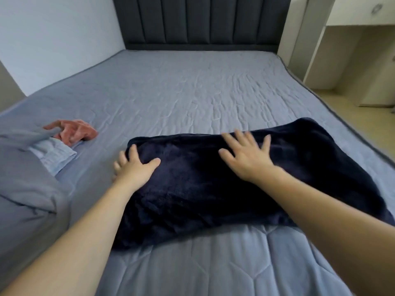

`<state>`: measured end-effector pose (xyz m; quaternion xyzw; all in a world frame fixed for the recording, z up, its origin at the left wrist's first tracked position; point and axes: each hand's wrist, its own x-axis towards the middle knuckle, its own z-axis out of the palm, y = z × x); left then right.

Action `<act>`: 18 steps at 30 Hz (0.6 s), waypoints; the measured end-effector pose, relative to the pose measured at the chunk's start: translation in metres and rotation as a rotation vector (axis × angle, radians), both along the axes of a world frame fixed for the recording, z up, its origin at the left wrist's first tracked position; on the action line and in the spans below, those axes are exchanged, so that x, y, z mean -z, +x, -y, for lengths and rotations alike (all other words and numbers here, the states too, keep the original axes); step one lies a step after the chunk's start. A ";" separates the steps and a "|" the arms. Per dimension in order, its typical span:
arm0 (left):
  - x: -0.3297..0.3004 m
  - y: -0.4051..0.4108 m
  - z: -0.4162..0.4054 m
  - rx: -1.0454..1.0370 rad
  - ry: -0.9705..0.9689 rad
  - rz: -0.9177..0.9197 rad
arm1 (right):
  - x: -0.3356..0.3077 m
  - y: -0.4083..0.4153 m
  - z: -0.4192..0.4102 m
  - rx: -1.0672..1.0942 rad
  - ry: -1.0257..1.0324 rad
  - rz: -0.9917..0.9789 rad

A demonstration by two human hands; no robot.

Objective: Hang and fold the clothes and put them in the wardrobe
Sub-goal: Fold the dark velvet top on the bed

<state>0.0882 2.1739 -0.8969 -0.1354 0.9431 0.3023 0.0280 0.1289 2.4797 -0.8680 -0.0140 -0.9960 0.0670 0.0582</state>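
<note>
A dark navy fleece garment (213, 189) lies folded flat on the bed in front of me. My left hand (132, 167) rests on its left edge, thumb on top and fingers over the side. My right hand (245, 157) lies flat on the upper middle of the garment with fingers spread. At the left, a light blue striped garment (55, 154) and a pink-red cloth (74, 131) lie partly tucked under a grey-blue duvet (25, 178).
The bed (181, 92) has a grey-blue quilted cover and a dark padded headboard (203, 22) at the back. A white wall is on the left. Light wooden furniture (350, 50) and floor are on the right past the bed edge.
</note>
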 end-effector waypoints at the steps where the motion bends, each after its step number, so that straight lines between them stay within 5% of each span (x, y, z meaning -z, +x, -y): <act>1: -0.001 -0.002 0.009 -0.096 0.248 -0.001 | 0.013 0.003 0.018 -0.046 -0.023 0.052; 3: 0.001 -0.005 0.027 -0.197 0.648 0.048 | 0.043 0.003 0.036 -0.031 0.031 0.128; 7: 0.005 -0.006 0.035 0.031 0.990 0.278 | 0.061 -0.014 0.026 -0.006 0.057 0.127; 12: -0.006 0.010 0.013 -0.107 0.883 0.274 | 0.040 0.010 0.037 0.033 0.146 0.127; 15: -0.019 0.043 0.021 -0.183 0.878 0.285 | 0.020 0.076 0.054 0.031 -0.073 -0.147; 18: -0.034 0.094 0.031 -0.265 0.936 0.275 | 0.028 0.175 0.080 -0.344 -0.189 -0.279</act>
